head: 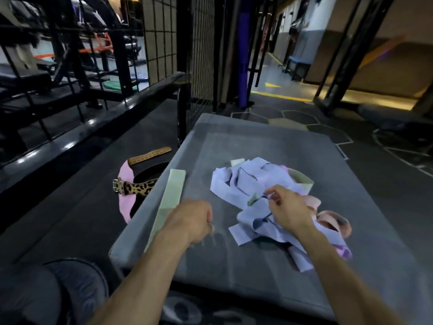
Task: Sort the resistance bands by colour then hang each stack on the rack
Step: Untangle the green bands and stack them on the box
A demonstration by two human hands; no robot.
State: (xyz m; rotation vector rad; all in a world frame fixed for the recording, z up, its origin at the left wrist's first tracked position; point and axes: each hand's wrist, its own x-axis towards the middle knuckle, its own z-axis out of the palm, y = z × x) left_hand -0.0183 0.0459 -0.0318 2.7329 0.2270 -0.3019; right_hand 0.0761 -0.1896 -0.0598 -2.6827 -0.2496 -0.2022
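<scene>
A tangled heap of lavender resistance bands [246, 181] lies on a grey padded platform [269, 141], with pink bands [332, 219] and pale green bands [302, 180] mixed in at its right side. One pale green band [171, 195] lies flat and straight along the platform's left edge. My right hand [288, 207] sits on the heap and pinches a lavender band between thumb and fingers. My left hand [192, 219] hovers beside the lower end of the flat green band, fingers curled in, blurred, with nothing seen in it.
On the dark floor left of the platform lie a pink and leopard-print lifting belt [136, 187] and a tan leather belt [150, 156]. A black railing [93, 123] and wire-grid rack [159, 38] stand at the left and behind. My knee [70, 287] is at the lower left.
</scene>
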